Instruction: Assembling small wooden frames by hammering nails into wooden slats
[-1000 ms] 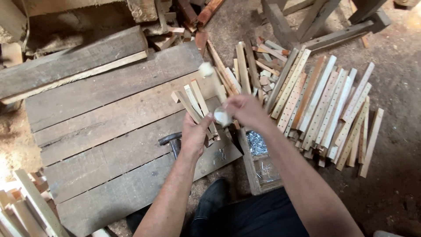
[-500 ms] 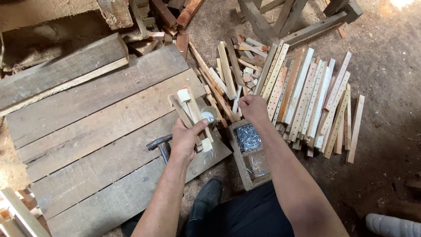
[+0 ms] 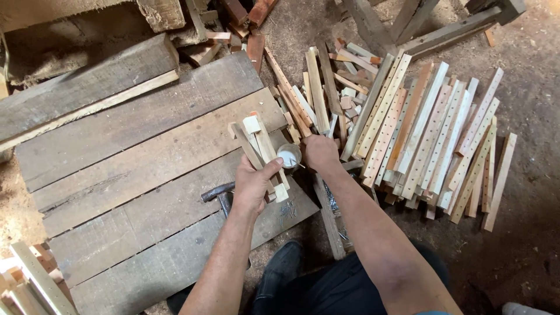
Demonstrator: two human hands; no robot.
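Head-camera view, looking down at two bare forearms over a platform of about five weathered grey planks [image 3: 134, 169] on a dirt floor.

Left hand [image 3: 255, 185], near centre: fingers curled and clamped on a small assembly of pale wooden slats [image 3: 261, 153], thumb on top. Two long slats side by side, running from 11 o'clock toward 5 o'clock, with one short pale block across the far end and another at the near end by the fingertips. Assembly resting on the planks.

Right hand [image 3: 319, 153], just at 3 o'clock of the left: knuckles up, fingers bent downward, touching a small round tin with a white inside [image 3: 289, 155]. Whether those fingers are closed on the tin or only resting beside it cannot be told. Tin sitting touching the right edge of the slat assembly.

One hammer with a dark metal head [image 3: 217, 192] lying on the planks at 9 o'clock of the left hand, partly hidden beneath the wrist.

At 5 o'clock of the left hand, a scatter of small grey nails [image 3: 287, 209] on the plank edge, too fine to count.

At 3 o'clock, well beyond the right hand, a large heap of light wooden strips with rows of drilled holes [image 3: 420, 134], roughly twenty, leaning together on the ground.

At 12 o'clock, a loose pile of short offcuts [image 3: 335, 96]. At 10 o'clock, one thick grey beam [image 3: 87, 87].

At 6 o'clock, dark trousers [image 3: 350, 286] and one dark shoe [image 3: 280, 271].
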